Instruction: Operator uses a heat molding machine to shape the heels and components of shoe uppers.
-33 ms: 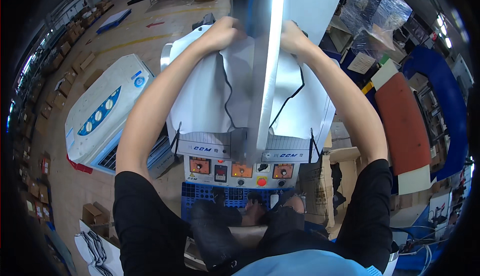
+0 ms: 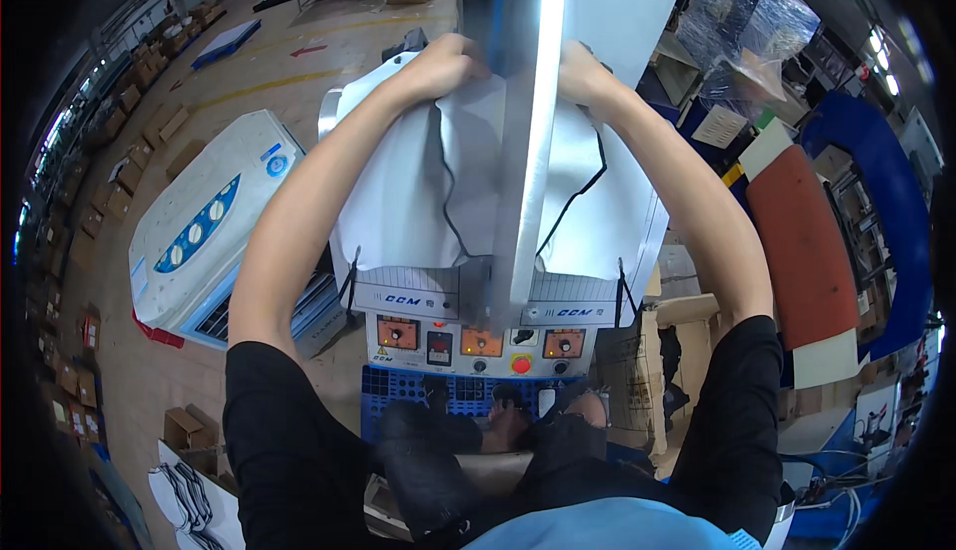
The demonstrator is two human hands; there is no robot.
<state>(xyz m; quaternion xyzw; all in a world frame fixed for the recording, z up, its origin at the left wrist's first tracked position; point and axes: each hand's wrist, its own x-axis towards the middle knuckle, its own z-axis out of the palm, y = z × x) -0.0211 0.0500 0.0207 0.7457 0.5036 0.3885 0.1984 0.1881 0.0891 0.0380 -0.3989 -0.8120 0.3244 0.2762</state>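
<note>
White, black-edged sheets [image 2: 396, 202] are draped over the machine [image 2: 458, 359], either side of an upright plate [image 2: 528, 162]. At their far end, the left hand [image 2: 448, 66] is curled and the right hand [image 2: 582, 74] partly hidden; any grip cannot be told. Positioning seems in hand; even alignment is apparently called for.

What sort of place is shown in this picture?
Probably a factory or workshop: a control panel with a red button is at the lower centre, cardboard boxes stand along the left, and a plastic-wrapped load is at the upper right.
</note>
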